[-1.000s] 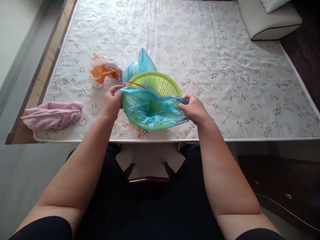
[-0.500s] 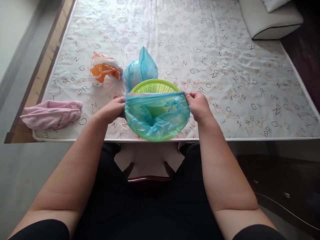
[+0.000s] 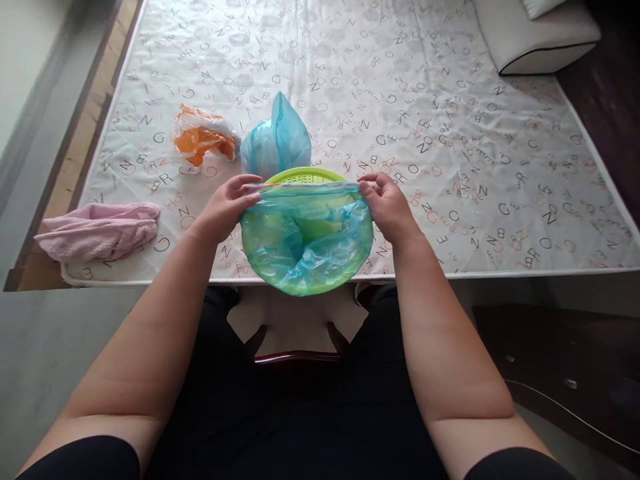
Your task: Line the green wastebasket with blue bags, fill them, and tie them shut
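A translucent blue plastic bag (image 3: pixel 330 257) lines a lime-green slotted basket (image 3: pixel 313 175) and is folded over its near rim. Across the basket the bag's upper edge runs as a straight band between my hands. My left hand (image 3: pixel 231 205) pinches the band's left end, thumb below and fingers above. At the other end my right hand (image 3: pixel 384 203) grips it in the same way. The far part of the basket's rim shows bare beyond the band. Just behind the basket sits a blue bag bundle (image 3: pixel 275 143) with a pointed flap standing up.
A crumpled clear and orange plastic bag (image 3: pixel 205 140) lies left of the bundle. Nearer the left edge is a folded pink cloth (image 3: pixel 100 232). The letter-printed mattress (image 3: pixel 450 167) ends in front of my lap. A white cushioned block (image 3: pixel 543 40) rests at the far right corner.
The basket has shifted slightly toward me, its near rim now past the mattress edge. My hands have moved up a little with the band, covering more of the basket's far side.
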`<state>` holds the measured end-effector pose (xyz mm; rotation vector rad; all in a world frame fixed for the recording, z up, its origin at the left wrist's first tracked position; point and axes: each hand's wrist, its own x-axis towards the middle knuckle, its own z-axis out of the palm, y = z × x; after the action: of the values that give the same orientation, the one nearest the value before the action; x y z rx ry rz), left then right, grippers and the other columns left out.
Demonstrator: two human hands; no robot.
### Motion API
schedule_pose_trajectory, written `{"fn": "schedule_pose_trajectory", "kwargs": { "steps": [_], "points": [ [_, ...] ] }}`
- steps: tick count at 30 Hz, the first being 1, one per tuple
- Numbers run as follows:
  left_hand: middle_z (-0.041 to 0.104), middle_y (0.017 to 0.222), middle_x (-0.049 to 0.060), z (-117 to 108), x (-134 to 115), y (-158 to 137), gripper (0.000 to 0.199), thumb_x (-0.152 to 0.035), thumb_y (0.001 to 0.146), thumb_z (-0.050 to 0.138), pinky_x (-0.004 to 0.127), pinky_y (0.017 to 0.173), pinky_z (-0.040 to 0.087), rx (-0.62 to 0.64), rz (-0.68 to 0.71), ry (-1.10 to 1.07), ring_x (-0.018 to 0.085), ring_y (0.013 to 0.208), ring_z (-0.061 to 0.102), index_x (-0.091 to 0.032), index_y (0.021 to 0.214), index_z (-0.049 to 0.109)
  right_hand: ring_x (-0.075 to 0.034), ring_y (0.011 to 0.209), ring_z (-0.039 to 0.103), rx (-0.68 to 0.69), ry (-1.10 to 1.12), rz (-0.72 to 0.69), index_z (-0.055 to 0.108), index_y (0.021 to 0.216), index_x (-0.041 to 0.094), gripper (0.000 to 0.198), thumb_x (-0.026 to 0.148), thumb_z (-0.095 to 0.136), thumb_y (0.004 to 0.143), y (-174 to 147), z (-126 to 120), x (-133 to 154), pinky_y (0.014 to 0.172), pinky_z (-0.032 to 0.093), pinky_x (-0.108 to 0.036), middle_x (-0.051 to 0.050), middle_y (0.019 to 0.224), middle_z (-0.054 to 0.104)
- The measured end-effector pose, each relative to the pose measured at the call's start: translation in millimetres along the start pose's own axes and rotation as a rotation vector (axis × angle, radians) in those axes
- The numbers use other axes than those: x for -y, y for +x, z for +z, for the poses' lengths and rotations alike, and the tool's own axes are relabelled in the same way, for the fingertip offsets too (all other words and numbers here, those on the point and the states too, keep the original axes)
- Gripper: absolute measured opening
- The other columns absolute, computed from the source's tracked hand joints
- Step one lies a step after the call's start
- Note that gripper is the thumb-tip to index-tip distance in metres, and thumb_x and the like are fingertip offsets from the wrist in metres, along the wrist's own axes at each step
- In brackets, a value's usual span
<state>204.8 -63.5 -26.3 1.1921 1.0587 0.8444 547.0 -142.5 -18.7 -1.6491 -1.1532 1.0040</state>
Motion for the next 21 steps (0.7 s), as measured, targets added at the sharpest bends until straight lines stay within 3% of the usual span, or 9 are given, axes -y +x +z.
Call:
{"fn": "schedule_pose_trajectory", "kwargs": {
  "steps": [2, 6, 13, 18, 21],
  "points": [
    [0.079, 0.108, 0.009, 4, 3, 1, 0.035, -0.027, 0.076, 0.086, 0.024, 0.075, 0.056, -0.052, 0.062, 0.104, 0.02, 0.096, 0.073, -0.02, 0.11, 0.078, -0.017, 0.084, 0.063, 0.058, -0.009, -0.049, 0.069, 0.111, 0.026, 0.036, 0.058, 0.071, 0.095, -3, -1, 2, 0.074, 0.051, -0.031, -0.003, 0.096, 0.071],
    [0.07, 0.08, 0.004, 7, 8, 2, 0.018, -0.034, 0.085, 0.084, 0.023, 0.063, 0.049, -0.204, 0.137, 0.236, 0.015, 0.073, 0.063, -0.019, 0.084, 0.075, -0.018, 0.084, 0.06, 0.026, -0.065, -0.127, 0.068, 0.095, 0.023, 0.023, 0.045, 0.073, 0.095, -7, 0, 6, 0.075, 0.05, -0.031, -0.003, 0.09, 0.068],
    [0.063, 0.071, 0.002, 23, 8, 1, 0.022, -0.033, 0.087, 0.083, 0.023, 0.058, 0.042, -0.148, -0.017, 0.193, 0.013, 0.062, 0.054, -0.019, 0.08, 0.067, -0.017, 0.081, 0.059, -0.003, -0.108, -0.095, 0.062, 0.089, 0.023, 0.018, 0.038, 0.065, 0.097, 1, 12, -2, 0.075, 0.049, -0.031, -0.002, 0.086, 0.066],
    [0.064, 0.07, 0.002, 29, 10, 1, 0.029, -0.035, 0.077, 0.089, 0.024, 0.053, 0.042, -0.15, -0.189, 0.157, 0.013, 0.057, 0.054, -0.018, 0.081, 0.067, -0.015, 0.067, 0.054, 0.023, 0.039, 0.149, 0.061, 0.087, 0.023, 0.023, 0.041, 0.074, 0.092, 6, 17, -13, 0.062, 0.045, -0.029, 0.0, 0.077, 0.063],
    [0.065, 0.07, 0.001, 29, 13, 1, 0.034, -0.036, 0.067, 0.092, 0.024, 0.053, 0.045, -0.143, -0.224, 0.147, 0.014, 0.057, 0.056, -0.018, 0.081, 0.068, -0.013, 0.062, 0.053, 0.081, 0.169, 0.253, 0.06, 0.085, 0.022, 0.031, 0.043, 0.084, 0.086, 7, 19, -14, 0.057, 0.045, -0.028, 0.001, 0.075, 0.062]
  ]
}}
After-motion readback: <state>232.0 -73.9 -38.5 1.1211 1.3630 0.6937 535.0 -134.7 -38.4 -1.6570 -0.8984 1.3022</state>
